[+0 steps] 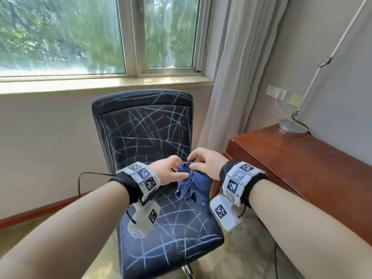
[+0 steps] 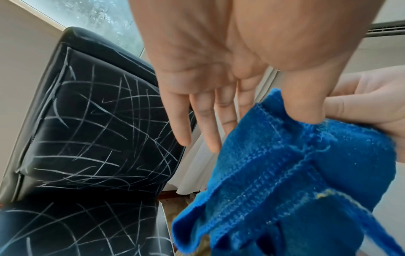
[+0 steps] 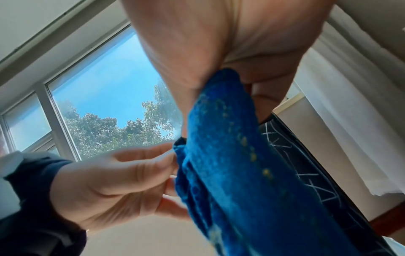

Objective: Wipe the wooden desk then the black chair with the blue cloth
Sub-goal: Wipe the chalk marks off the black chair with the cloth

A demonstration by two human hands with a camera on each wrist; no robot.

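The black chair (image 1: 153, 129) faces me, its back and seat crossed with white chalk-like lines, also seen in the left wrist view (image 2: 98, 129). Above the seat both hands hold the bunched blue cloth (image 1: 193, 186). My left hand (image 1: 171, 172) pinches its upper edge between thumb and forefinger, the other fingers (image 2: 203, 124) straight. My right hand (image 1: 198, 161) grips the top of the cloth (image 3: 230, 164), which hangs down from the fist. The wooden desk (image 1: 302, 164) stands to the right of the chair, its reddish top bare near me.
A lamp base (image 1: 292, 125) with a white cord sits at the desk's far end, below a wall socket (image 1: 275, 92). A curtain (image 1: 237, 77) hangs between chair and desk. The window sill (image 1: 100, 83) runs behind the chair. Carpet surrounds the chair's metal base (image 1: 188, 270).
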